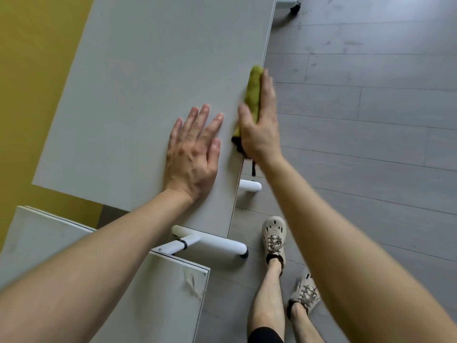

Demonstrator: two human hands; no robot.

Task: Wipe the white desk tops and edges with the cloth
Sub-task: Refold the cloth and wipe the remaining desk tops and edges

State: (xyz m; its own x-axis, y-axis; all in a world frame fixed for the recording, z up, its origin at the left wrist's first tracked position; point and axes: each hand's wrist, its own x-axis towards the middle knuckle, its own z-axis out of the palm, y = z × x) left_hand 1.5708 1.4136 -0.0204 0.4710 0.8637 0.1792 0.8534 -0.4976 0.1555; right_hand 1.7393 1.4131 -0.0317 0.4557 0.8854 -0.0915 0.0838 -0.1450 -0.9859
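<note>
Cloth [253,92], yellow-green and folded into a long wad with a dark strip dangling from its near end, sits wrapped over the right edge of the pale grey-white counter [148,82]; the right-hand grip [259,129] clamps it there, thumb on the top face and fingers down the edge's outer side. The left-hand grip [194,154] lies flat, fingers spread, on the counter top just beside the cloth, holding nothing. A second counter [49,243] stands at lower left by white tube legs [212,241], over the grey plank floor [371,120].
</note>
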